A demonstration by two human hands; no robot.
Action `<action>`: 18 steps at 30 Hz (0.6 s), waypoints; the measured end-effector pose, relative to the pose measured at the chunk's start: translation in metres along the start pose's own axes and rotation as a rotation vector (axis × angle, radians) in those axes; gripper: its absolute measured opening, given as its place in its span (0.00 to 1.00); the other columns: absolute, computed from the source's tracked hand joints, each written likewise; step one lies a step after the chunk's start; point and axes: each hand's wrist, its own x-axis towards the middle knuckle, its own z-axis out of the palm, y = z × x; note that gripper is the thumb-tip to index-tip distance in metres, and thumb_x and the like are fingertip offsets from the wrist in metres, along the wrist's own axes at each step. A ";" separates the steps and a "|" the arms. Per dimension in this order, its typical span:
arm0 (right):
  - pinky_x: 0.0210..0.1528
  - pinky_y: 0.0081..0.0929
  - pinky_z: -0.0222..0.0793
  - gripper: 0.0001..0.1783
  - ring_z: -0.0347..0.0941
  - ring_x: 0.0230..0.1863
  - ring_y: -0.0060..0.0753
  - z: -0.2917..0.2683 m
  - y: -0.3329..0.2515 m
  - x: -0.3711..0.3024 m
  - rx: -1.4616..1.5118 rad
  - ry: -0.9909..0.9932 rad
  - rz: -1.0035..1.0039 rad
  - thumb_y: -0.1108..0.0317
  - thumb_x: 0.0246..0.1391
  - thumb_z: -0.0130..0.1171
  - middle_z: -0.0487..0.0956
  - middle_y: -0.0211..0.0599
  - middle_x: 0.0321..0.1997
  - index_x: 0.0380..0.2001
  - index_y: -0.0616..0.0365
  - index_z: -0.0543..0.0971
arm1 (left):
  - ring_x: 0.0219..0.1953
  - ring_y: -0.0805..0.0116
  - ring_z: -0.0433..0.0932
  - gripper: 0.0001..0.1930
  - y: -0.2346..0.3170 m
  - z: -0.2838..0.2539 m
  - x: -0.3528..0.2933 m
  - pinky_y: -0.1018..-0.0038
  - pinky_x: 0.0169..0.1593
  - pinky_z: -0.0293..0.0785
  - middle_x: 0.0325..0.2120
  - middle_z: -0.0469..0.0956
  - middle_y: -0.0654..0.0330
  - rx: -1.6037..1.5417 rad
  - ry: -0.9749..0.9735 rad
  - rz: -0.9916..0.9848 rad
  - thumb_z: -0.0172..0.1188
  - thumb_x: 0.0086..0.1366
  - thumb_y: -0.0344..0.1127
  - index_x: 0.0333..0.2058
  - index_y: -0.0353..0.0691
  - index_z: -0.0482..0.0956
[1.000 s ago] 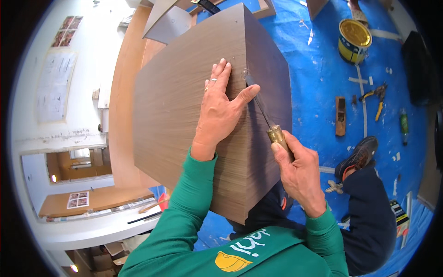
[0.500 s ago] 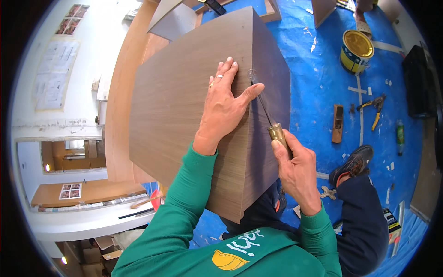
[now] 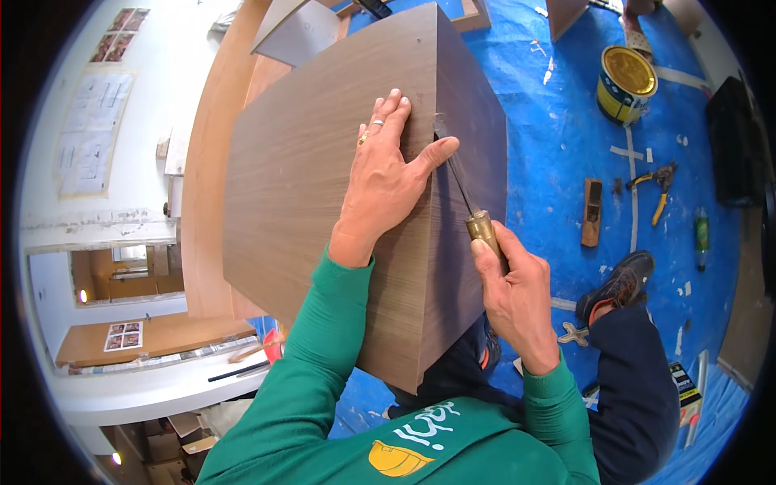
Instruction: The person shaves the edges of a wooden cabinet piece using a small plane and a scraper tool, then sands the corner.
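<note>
A large wood-grain box or cabinet [image 3: 299, 202] stands in front of me, one long corner edge running away from my body. My left hand [image 3: 380, 182] lies flat on its top face, fingers stretched forward. The left thumb reaches over the edge, touching or very near the tool's blade. In my right hand [image 3: 521, 299] is a chisel [image 3: 461, 188], gripped by its handle with the metal collar showing. Its long dark blade slants forward along the box's edge. The tip lies at that edge just beyond my thumb, too small to make out clearly.
Blue sheeting [image 3: 550, 162] covers the floor. On it at right are a paint can [image 3: 628, 85], a wooden hand plane [image 3: 592, 212], yellow-handled pliers [image 3: 663, 192] and a green bottle [image 3: 701, 238]. Another person's foot [image 3: 637, 36] shows at top right. A pale wood panel [image 3: 202, 202] stands left.
The box appears slightly further left and up in view. My left hand has shifted a little left and forward with it; the chisel stays at the edge in my right hand.
</note>
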 end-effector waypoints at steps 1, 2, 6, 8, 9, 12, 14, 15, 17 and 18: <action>0.35 0.35 0.76 0.19 0.78 0.28 0.31 -0.001 -0.002 -0.001 0.013 -0.005 -0.001 0.65 0.77 0.66 0.84 0.47 0.31 0.63 0.66 0.83 | 0.88 0.48 0.51 0.53 -0.003 0.001 0.001 0.52 0.88 0.43 0.84 0.60 0.44 0.022 0.000 0.004 0.69 0.75 0.66 0.79 0.25 0.65; 0.35 0.35 0.76 0.19 0.78 0.28 0.32 -0.001 -0.004 -0.004 0.026 -0.008 -0.002 0.65 0.77 0.66 0.84 0.48 0.31 0.63 0.67 0.83 | 0.88 0.48 0.51 0.53 -0.004 0.002 0.002 0.52 0.88 0.43 0.84 0.60 0.44 0.044 0.000 0.008 0.69 0.75 0.66 0.79 0.25 0.65; 0.34 0.36 0.75 0.20 0.78 0.28 0.34 -0.003 -0.006 -0.004 0.024 -0.001 -0.061 0.65 0.77 0.66 0.84 0.49 0.32 0.62 0.67 0.83 | 0.88 0.49 0.49 0.53 -0.012 -0.002 0.003 0.53 0.88 0.41 0.84 0.58 0.44 -0.026 -0.023 0.027 0.69 0.75 0.66 0.79 0.24 0.64; 0.34 0.37 0.75 0.19 0.78 0.28 0.35 -0.004 -0.003 -0.002 0.036 -0.006 -0.044 0.65 0.76 0.66 0.84 0.49 0.32 0.62 0.67 0.83 | 0.89 0.50 0.48 0.54 -0.010 -0.003 0.006 0.53 0.88 0.40 0.85 0.58 0.44 -0.029 -0.035 0.022 0.70 0.74 0.65 0.79 0.24 0.63; 0.34 0.37 0.75 0.19 0.78 0.28 0.35 -0.003 -0.001 -0.001 0.042 -0.011 -0.035 0.65 0.76 0.66 0.84 0.49 0.32 0.62 0.67 0.83 | 0.89 0.50 0.48 0.53 -0.009 -0.003 0.007 0.54 0.88 0.41 0.85 0.58 0.44 -0.026 -0.033 0.019 0.70 0.74 0.65 0.79 0.24 0.64; 0.34 0.37 0.75 0.19 0.78 0.28 0.35 -0.003 -0.002 -0.002 0.039 -0.013 -0.025 0.66 0.76 0.67 0.84 0.48 0.32 0.62 0.67 0.83 | 0.88 0.50 0.49 0.51 -0.008 -0.002 0.004 0.55 0.88 0.45 0.85 0.58 0.44 -0.044 -0.033 0.006 0.71 0.75 0.63 0.78 0.24 0.65; 0.34 0.37 0.75 0.19 0.77 0.28 0.35 -0.004 0.000 -0.001 0.057 -0.016 -0.014 0.66 0.76 0.67 0.84 0.49 0.32 0.62 0.67 0.83 | 0.88 0.51 0.51 0.50 -0.004 -0.003 0.004 0.55 0.87 0.48 0.85 0.58 0.44 -0.089 -0.023 -0.004 0.72 0.75 0.61 0.78 0.24 0.67; 0.34 0.37 0.75 0.19 0.77 0.28 0.35 -0.004 0.000 0.000 0.066 -0.017 -0.009 0.66 0.76 0.67 0.84 0.49 0.32 0.61 0.67 0.83 | 0.88 0.50 0.51 0.49 -0.002 -0.001 0.005 0.55 0.87 0.50 0.85 0.58 0.44 -0.072 -0.006 -0.014 0.72 0.75 0.60 0.77 0.24 0.67; 0.34 0.38 0.74 0.18 0.75 0.27 0.35 -0.005 -0.002 0.004 0.062 -0.013 0.001 0.66 0.76 0.66 0.83 0.48 0.31 0.61 0.67 0.83 | 0.87 0.50 0.53 0.48 0.006 0.001 0.007 0.56 0.86 0.52 0.84 0.59 0.44 -0.037 0.027 -0.031 0.73 0.75 0.59 0.77 0.24 0.68; 0.34 0.38 0.74 0.18 0.74 0.27 0.34 -0.005 -0.003 0.005 0.059 -0.010 0.006 0.66 0.76 0.66 0.83 0.48 0.31 0.61 0.66 0.83 | 0.87 0.50 0.53 0.49 0.004 0.003 0.004 0.56 0.86 0.51 0.84 0.59 0.44 -0.054 0.016 -0.036 0.73 0.75 0.60 0.77 0.24 0.68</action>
